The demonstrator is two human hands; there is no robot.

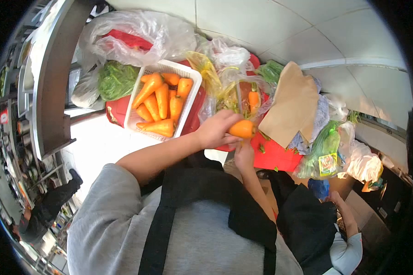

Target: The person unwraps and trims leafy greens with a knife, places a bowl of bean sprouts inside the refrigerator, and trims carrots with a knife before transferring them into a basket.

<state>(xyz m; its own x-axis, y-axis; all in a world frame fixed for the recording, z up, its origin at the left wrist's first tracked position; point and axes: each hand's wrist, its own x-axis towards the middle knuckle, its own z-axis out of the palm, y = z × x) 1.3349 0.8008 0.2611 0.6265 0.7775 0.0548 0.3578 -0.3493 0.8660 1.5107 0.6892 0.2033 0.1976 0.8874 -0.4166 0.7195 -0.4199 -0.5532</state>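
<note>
My left hand point(218, 129) is closed around an orange carrot point(244, 129), whose thick end points right. Just below it is my right hand point(244, 155), its fingers curled in close to the carrot. What those fingers hold, if anything, is hidden. To the left of my hands stands a white plastic basket point(193, 106) with several carrots point(162, 100) in it. Beyond my hands, another carrot point(254, 99) lies among clear plastic bags point(229, 57). Under and right of my right hand is a red surface point(277, 158) with bits of green scattered on it.
Bagged leafy greens point(118, 80) lie left of the basket, below a large clear bag point(165, 34). Brown cardboard point(291, 103) and a bag of green vegetables point(323, 153) are on the right. A co-worker in a black apron point(305, 224) is close by at lower right. Metal shelving point(55, 78) stands left.
</note>
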